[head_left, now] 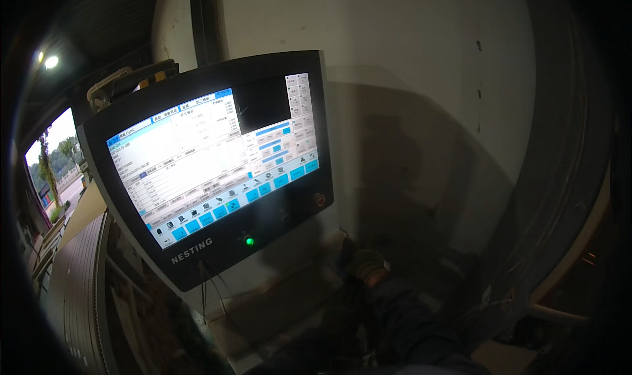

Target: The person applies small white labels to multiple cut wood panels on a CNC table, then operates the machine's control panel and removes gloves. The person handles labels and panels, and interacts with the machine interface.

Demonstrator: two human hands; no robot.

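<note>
My right hand (370,267), apparently gloved, is in shadow below and to the right of a control panel (148,233). Its fingers are closed round a dark, narrow object (345,249) with a thin tip pointing up. Poor light hides what kind of thing it is. My left hand (339,312) is barely visible as a dark shape close below the right one, and its fingers are lost in the dark. Neither hand touches the panel. Its lit screen (197,158) shows tables, a black window and rows of blue buttons.
Below the screen are a green lit button (249,241) and a red round knob (319,200). Thin cables (204,286) hang under the panel. A pale wall (408,33) rises behind it. Long ribbed boards (76,276) lie at the left, near a bright opening.
</note>
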